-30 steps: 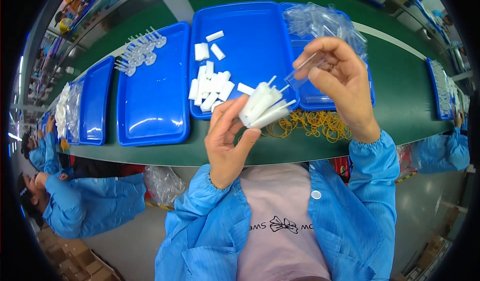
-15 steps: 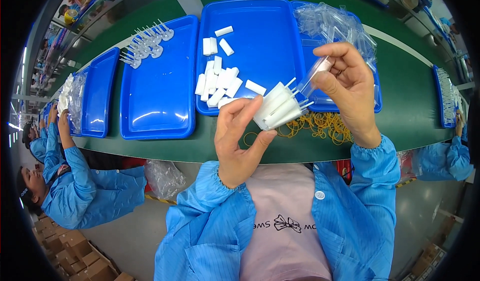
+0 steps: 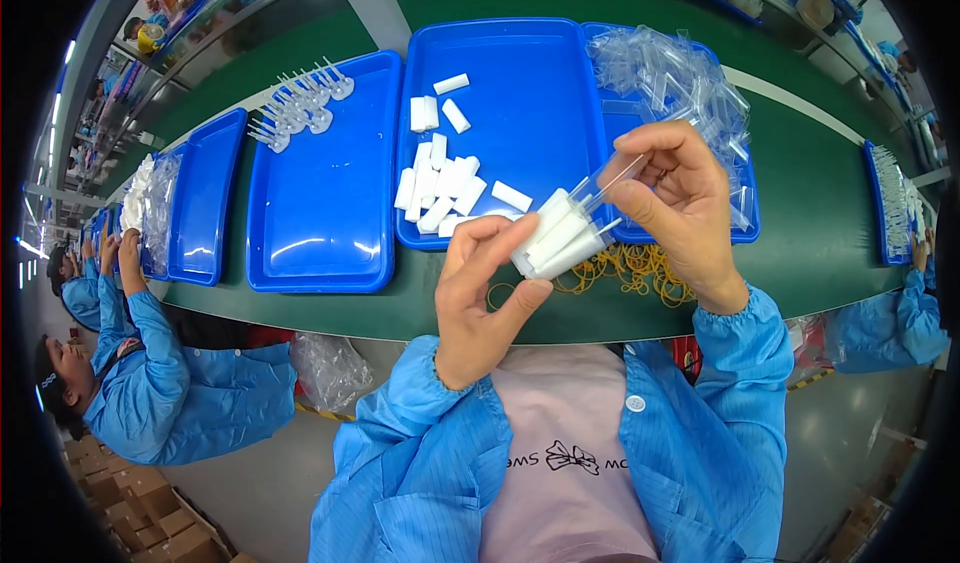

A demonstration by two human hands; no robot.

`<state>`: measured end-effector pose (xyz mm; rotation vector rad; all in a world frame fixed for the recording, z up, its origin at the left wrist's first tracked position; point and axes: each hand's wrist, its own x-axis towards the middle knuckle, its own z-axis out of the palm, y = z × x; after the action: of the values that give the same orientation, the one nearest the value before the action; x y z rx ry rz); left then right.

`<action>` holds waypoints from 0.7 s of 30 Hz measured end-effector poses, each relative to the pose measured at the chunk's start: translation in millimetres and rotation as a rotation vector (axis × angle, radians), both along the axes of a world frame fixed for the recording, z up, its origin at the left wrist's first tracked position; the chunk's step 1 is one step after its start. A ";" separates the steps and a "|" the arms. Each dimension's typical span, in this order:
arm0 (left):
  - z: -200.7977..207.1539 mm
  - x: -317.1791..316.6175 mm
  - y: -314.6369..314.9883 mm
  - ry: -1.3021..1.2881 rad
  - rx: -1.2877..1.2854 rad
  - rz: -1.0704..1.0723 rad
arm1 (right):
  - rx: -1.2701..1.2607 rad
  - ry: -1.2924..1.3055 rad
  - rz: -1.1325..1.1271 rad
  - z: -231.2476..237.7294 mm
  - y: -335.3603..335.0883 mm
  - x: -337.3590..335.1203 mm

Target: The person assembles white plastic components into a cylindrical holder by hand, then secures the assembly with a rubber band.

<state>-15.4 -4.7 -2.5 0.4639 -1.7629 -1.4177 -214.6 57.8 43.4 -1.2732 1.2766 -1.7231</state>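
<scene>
Head view: I see a bundle of white rod-shaped pieces with thin pale stems (image 3: 558, 240) held above the near right corner of a middle blue rectangular plastic tray (image 3: 500, 73). Its long axis slants from near left to far right, and the stems point far right. The fingers of the left hand (image 3: 475, 308) are pinched around the near left end, thumb on the near side, parted only by the bundle's width. A clear thin-walled plastic sleeve (image 3: 603, 188) lies on a similar slant, its near left end among the stems; I cannot tell whether it encloses one. The fingers of the right hand (image 3: 688, 218) are nearly together, gripping its far right part.

Loose white cylinders (image 3: 430, 185) lie at mixed angles on the middle tray's left side. The right hand blocks part of a right-hand blue tray (image 3: 620, 123) heaped with clear plastic sleeves (image 3: 665, 73). Farther left, another blue tray (image 3: 320, 213) holds clear spiked pieces with rounded bases (image 3: 300, 108) at its far end. Yellow rubber bands (image 3: 640, 273) lie on the green tabletop (image 3: 810, 203), partly hidden by bundle and hands.
</scene>
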 end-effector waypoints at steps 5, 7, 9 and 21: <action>2.8 0.4 -3.7 0.138 0.431 -0.240 | -0.056 -0.009 0.080 -0.3 -0.7 -6.3; 4.0 0.2 -3.5 0.182 0.547 -0.292 | -0.078 -0.008 0.111 0.9 0.7 -7.4; 6.0 0.5 -1.5 0.182 0.543 -0.293 | -0.087 0.006 0.110 0.8 3.5 -7.4; 13.4 4.4 8.5 -0.046 -0.139 0.049 | 0.019 0.071 0.025 9.2 15.4 -1.3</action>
<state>-10.9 3.8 10.9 0.4651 -1.8599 -1.2507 -215.9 73.1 52.6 -1.3452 1.3087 -1.6576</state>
